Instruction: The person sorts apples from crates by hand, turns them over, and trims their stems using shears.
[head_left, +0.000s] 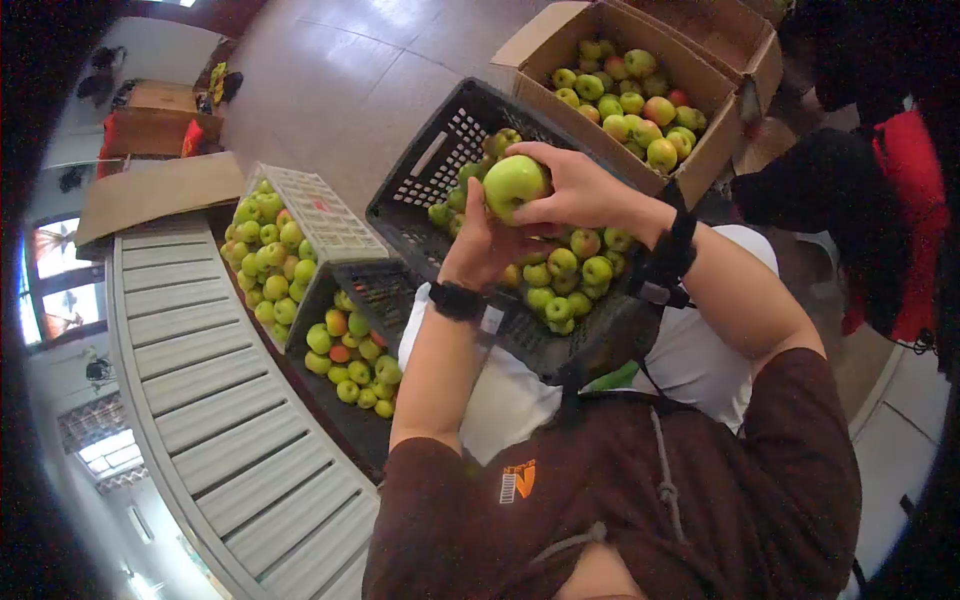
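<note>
Apple (pixel 515 184) at nine o'clock of our right hand (pixel 583 190), gripped by its fingers, left hand (pixel 483 243) partly hidden, hold unclear

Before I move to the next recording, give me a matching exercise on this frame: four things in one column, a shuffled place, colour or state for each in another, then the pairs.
Things:
1. held apple
2. cardboard box
3. white crate
4. shirt

Descriptions:
A. beside the slatted surface
B. dark brown, bottom of the view
C. green, above a black crate
D. open at the top, upper right

Pairs: 1-C, 2-D, 3-A, 4-B
</note>
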